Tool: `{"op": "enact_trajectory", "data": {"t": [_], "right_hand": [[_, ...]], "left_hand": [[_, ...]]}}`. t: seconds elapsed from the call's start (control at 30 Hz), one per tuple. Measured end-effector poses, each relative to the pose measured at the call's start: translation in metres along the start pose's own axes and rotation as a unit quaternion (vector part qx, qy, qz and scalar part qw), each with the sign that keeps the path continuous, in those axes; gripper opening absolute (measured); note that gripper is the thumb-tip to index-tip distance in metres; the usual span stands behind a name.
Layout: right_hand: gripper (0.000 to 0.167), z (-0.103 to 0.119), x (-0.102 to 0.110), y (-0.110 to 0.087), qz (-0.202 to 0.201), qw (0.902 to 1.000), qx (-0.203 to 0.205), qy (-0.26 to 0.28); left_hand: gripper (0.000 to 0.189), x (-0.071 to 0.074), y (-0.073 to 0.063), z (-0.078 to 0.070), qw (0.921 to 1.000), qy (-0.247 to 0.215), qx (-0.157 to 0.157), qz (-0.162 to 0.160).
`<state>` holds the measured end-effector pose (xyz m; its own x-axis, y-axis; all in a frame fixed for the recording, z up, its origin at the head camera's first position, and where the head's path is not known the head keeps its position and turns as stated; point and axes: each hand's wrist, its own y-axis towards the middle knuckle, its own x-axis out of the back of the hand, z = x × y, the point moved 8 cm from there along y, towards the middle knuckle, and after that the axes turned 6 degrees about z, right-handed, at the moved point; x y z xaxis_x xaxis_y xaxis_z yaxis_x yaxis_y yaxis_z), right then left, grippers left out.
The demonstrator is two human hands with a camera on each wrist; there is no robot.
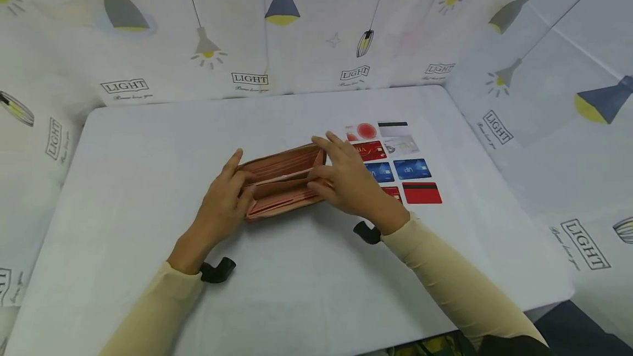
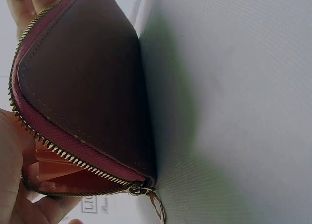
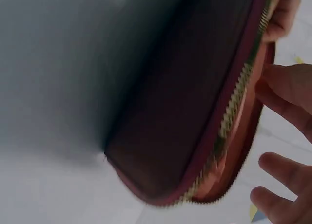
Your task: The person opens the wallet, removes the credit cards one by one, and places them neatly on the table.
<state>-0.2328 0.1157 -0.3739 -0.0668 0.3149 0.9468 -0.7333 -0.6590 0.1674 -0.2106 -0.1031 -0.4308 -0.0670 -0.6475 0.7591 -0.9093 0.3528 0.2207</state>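
Note:
A long zip-around wallet stands on the table with its mouth spread, showing pink-orange inner pockets and a middle divider. At its left end, my left hand grips the edge with thumb and fingers. My right hand holds the opposite end, its thumb at the near side and fingertips around the opening. Dark brown outer leather and a gold-toothed zipper show in the left wrist view, with a metal zipper pull hanging at the corner. In the right wrist view, some fingers extend beyond the wallet.
Right of the wallet, several cards lie in two columns: blue cards, a red striped card, a silver card and a white card with red circles. My right hand partly covers the left column. Lamp-printed cloth walls the white table.

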Motion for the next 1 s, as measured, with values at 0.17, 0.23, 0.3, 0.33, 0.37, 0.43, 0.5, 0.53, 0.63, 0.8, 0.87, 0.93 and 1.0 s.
{"op": "enact_trajectory", "data": {"t": [0.17,0.23,0.3,0.33,0.37,0.43,0.5,0.53,0.63,0.8,0.87,0.93,1.0], "right_hand": [[0.012,0.019,-0.021,0.015,0.063,0.9971,0.018,-0.039],[0.012,0.022,-0.026,0.018,0.074,0.9954,0.026,-0.056],[0.013,0.025,-0.028,0.021,0.072,0.9939,0.037,-0.075],[0.013,0.026,-0.028,0.021,0.068,0.9931,0.044,-0.085],[0.013,0.027,-0.029,0.022,0.067,0.9923,0.048,-0.093],[0.014,0.029,-0.03,0.024,0.065,0.9905,0.058,-0.107],[0.015,0.031,-0.032,0.025,0.067,0.9888,0.067,-0.115],[0.016,0.032,-0.032,0.025,0.07,0.9879,0.07,-0.119],[0.019,0.034,-0.034,0.027,0.076,0.9855,0.08,-0.129],[0.021,0.038,-0.035,0.028,0.067,0.9823,0.103,-0.141],[0.019,0.039,-0.034,0.029,0.057,0.9806,0.117,-0.146],[0.017,0.041,-0.034,0.029,0.045,0.9781,0.134,-0.153],[0.014,0.044,-0.034,0.029,0.029,0.9737,0.156,-0.164]], "left_hand": [[0.021,0.0,0.0,-0.002,1.0,0.001,0.005,0.002],[0.021,-0.001,0.001,-0.003,1.0,0.002,0.005,0.002],[0.021,-0.001,0.001,-0.002,1.0,0.005,0.006,0.004],[0.021,-0.002,0.002,-0.002,0.9999,0.005,0.007,0.005],[0.021,-0.002,0.002,-0.002,0.9999,0.005,0.008,0.007],[0.022,-0.002,0.002,-0.001,0.9999,0.005,0.012,0.01],[0.022,-0.002,0.001,-0.001,0.9998,0.005,0.014,0.011],[0.022,-0.001,0.001,-0.001,0.9998,0.006,0.015,0.011],[0.022,-0.001,0.001,-0.001,0.9998,0.007,0.014,0.009],[0.022,0.0,0.0,-0.001,0.9999,0.011,0.01,0.004],[0.021,0.001,0.0,-0.001,0.9999,0.015,0.005,0.001],[0.02,0.001,0.0,-0.001,0.9998,0.019,-0.001,-0.004],[0.019,0.001,0.0,-0.001,0.9997,0.024,-0.008,-0.008]]}}
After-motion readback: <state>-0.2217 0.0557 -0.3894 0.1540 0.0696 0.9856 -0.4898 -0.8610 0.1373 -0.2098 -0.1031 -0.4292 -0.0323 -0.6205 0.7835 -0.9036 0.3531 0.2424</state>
